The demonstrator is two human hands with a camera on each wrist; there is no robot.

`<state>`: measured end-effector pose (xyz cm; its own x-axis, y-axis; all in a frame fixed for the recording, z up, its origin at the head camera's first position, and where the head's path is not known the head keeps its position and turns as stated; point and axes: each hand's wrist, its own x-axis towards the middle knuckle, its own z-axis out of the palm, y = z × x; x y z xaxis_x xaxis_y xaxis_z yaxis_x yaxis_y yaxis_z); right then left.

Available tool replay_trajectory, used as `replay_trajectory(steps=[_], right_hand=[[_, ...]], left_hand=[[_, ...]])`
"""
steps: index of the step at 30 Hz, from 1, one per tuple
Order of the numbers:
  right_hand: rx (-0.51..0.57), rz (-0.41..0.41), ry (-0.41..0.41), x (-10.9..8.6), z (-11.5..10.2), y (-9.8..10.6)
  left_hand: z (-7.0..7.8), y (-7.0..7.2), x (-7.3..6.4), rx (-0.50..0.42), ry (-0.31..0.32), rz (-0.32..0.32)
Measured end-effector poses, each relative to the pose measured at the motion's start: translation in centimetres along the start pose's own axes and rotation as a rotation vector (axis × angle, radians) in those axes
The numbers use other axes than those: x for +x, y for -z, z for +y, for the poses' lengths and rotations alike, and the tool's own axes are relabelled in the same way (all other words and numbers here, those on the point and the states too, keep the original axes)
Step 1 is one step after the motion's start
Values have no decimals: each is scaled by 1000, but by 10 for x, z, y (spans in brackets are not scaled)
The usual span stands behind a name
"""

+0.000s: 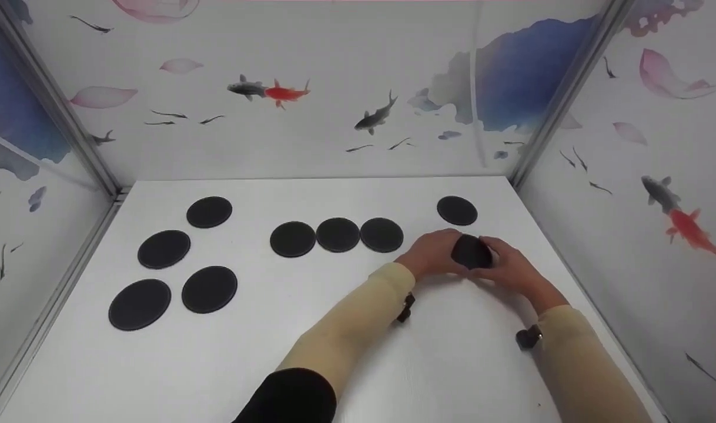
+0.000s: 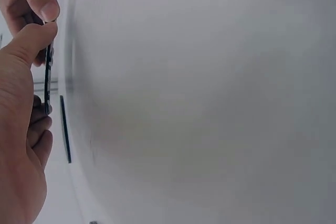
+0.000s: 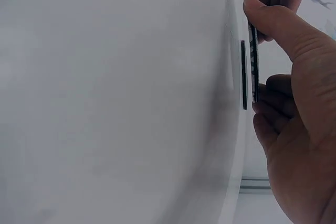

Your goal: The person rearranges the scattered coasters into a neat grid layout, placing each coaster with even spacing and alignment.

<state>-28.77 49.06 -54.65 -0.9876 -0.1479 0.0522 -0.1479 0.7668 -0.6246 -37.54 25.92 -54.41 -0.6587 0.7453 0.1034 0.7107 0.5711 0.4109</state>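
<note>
Between both hands is a thin round black coaster, gripped by its edge toward the right side of the white table. My left hand pinches its left side with thumb and fingers; my right hand does the same from the right. The two thumbs meet at the near edge. In the wrist views the held coaster appears edge-on, raised off the tabletop, with light marks along its side. Just behind the hands, another black coaster lies flat.
Three black coasters lie in a row at the table's middle, side by side. Several more coasters are spread over the left part of the white table. Printed panels with fish and petals enclose the back and sides.
</note>
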Motion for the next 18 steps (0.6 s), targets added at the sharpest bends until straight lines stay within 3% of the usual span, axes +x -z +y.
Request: replay_trajectory(steps=[10,18], right_hand=[[-31,7,59,11,-24,-18],[-49,2,118,17,-48,-34]], left_hand=[[-14,14,-28,53,24,49],[-28,27,-61,9,18,90]])
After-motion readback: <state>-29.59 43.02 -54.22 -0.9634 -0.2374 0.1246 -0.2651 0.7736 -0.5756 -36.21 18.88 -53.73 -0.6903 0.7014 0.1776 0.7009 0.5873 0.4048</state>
